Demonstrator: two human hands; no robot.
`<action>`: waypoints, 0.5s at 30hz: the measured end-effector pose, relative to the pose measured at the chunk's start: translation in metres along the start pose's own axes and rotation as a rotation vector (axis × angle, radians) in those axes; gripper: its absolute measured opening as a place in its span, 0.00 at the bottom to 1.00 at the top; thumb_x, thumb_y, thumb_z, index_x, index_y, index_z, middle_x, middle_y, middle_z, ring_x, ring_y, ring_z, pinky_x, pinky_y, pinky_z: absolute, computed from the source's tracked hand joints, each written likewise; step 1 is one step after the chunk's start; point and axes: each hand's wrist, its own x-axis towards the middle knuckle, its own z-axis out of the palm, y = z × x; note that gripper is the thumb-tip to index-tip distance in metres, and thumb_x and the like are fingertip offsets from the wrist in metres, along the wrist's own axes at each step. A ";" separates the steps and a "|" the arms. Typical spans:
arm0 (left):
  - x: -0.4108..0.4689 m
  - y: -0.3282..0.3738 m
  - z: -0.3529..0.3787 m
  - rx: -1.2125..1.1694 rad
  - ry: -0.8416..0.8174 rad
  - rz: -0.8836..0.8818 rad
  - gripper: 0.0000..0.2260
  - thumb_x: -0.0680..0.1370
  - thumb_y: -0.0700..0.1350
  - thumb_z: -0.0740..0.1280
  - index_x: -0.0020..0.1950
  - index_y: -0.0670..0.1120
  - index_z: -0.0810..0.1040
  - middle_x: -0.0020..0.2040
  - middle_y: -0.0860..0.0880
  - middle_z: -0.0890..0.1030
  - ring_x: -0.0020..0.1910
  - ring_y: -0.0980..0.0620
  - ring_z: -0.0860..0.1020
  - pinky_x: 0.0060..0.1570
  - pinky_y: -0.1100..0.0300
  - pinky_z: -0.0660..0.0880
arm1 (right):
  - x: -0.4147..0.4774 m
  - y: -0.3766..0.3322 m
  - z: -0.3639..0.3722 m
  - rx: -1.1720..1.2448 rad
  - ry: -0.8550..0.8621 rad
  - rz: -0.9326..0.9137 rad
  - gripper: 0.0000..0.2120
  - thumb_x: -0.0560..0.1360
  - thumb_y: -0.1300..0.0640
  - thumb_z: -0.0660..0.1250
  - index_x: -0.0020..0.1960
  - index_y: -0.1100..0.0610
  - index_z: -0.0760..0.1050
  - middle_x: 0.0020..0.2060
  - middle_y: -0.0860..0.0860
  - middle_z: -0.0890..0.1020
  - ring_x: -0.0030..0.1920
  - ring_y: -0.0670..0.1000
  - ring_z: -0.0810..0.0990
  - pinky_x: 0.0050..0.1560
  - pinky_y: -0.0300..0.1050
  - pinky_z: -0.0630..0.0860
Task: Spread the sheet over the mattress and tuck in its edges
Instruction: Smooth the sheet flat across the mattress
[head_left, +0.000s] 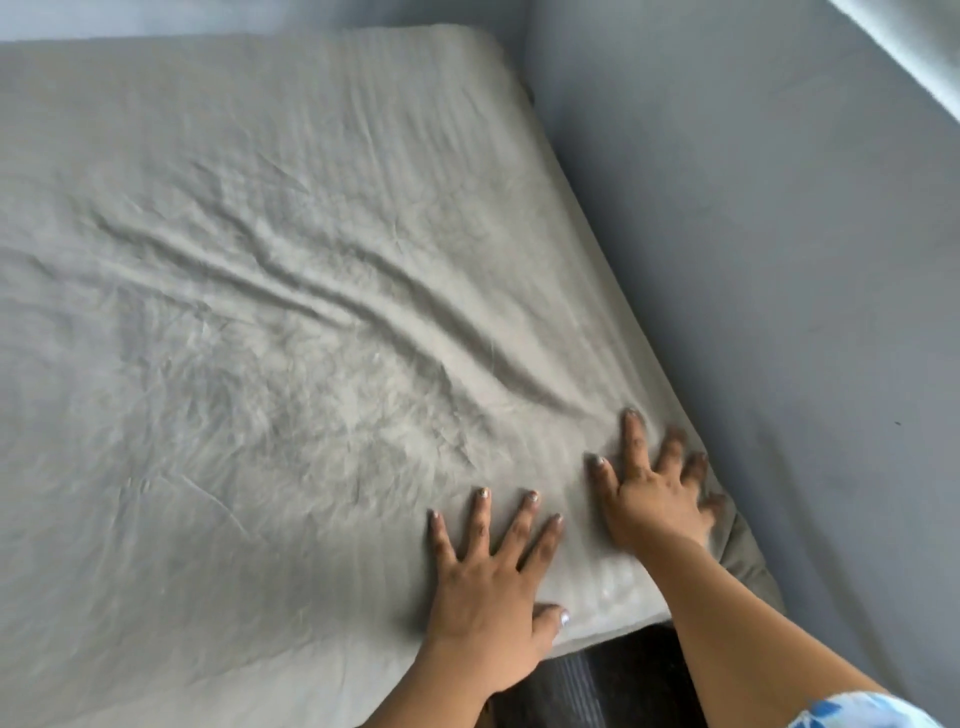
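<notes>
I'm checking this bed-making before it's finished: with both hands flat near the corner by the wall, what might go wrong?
1. Long folds run across the sheet toward the right hand; pressing there may pin them in rather than smooth them.
2. Bunched fabric at the corner beside the wall looks untucked and could slip loose.

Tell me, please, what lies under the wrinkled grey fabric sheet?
The wrinkled grey fabric sheet drapes a thick rectangular block, presumably the mattress, whose surface is wholly covered. The left hand and right hand press flat on top.
</notes>
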 end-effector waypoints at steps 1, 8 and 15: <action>0.002 -0.003 -0.003 0.001 0.004 -0.030 0.36 0.73 0.68 0.46 0.74 0.58 0.33 0.73 0.55 0.28 0.73 0.36 0.34 0.58 0.27 0.28 | 0.000 -0.005 -0.003 -0.057 0.007 0.031 0.34 0.71 0.27 0.38 0.71 0.35 0.28 0.76 0.51 0.37 0.75 0.61 0.38 0.68 0.73 0.42; 0.018 -0.055 -0.051 0.029 0.244 -0.285 0.41 0.76 0.62 0.56 0.76 0.44 0.37 0.77 0.45 0.36 0.75 0.43 0.37 0.68 0.39 0.32 | -0.031 -0.104 -0.024 -0.237 0.324 -0.565 0.41 0.74 0.31 0.42 0.77 0.54 0.35 0.77 0.52 0.40 0.75 0.54 0.34 0.68 0.65 0.28; -0.028 -0.129 -0.105 0.079 0.299 -0.342 0.42 0.65 0.55 0.75 0.72 0.38 0.65 0.74 0.39 0.63 0.72 0.39 0.63 0.68 0.43 0.62 | -0.070 -0.188 -0.044 -0.266 0.289 -0.757 0.42 0.74 0.30 0.39 0.76 0.55 0.34 0.76 0.54 0.37 0.70 0.56 0.23 0.65 0.69 0.28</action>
